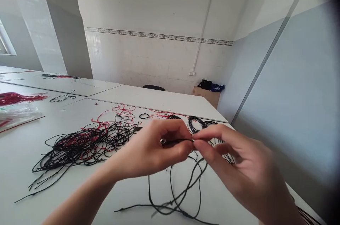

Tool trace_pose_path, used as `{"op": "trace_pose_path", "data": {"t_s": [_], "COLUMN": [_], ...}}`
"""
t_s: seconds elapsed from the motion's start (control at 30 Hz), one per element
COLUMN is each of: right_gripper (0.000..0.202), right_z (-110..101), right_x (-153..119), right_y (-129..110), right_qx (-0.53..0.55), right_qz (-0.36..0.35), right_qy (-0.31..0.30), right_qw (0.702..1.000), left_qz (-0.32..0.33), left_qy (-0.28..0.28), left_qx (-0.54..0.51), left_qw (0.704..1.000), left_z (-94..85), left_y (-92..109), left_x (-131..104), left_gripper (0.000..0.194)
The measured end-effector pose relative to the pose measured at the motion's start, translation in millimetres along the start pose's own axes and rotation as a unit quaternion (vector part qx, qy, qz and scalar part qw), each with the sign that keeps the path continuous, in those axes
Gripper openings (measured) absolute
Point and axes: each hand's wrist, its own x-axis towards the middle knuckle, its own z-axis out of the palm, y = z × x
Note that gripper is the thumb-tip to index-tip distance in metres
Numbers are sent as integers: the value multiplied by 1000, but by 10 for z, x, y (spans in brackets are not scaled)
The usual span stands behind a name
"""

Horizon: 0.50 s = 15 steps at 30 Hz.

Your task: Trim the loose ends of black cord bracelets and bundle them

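My left hand [156, 148] and my right hand [239, 166] meet above the white table [26, 154], fingertips almost touching. Both pinch the same thin black cord [177, 141], a short stretch of which runs between the thumbs and forefingers. The rest of that cord hangs down in loose loops [183, 193] onto the table below my hands. A big tangle of black and red cords [85, 143] lies to the left of my left hand. Behind my hands sits another small bunch of black cords [199, 123].
A small black ring [144, 116] and loose red cords [123, 108] lie farther back. Red cord bundles [16, 98] and a clear plastic bag [18, 113] sit at far left. A grey partition [292, 94] stands close on the right; a box with bags [208, 92] is by the wall.
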Motion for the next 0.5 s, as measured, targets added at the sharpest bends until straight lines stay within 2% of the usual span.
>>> {"op": "trace_pose_path", "data": {"t_s": [0.13,0.3,0.5], "right_gripper": [12,19,21], "right_z": [36,49,95], "right_x": [26,36,44], "right_y": [9,9,9], "right_qx": [20,24,32], "right_qz": [-4,33,49], "right_qy": [18,30,50], "right_qw": [1000,999,997], "left_qz": [-25,-30,-37], "left_qy": [-8,7,14], "left_qx": [-31,-5,-18], "left_qw": [999,1000,999], "left_z": [37,78,123], "left_y": [-28,-54,-17], "left_x": [20,29,13], "left_gripper": [16,26,19]}}
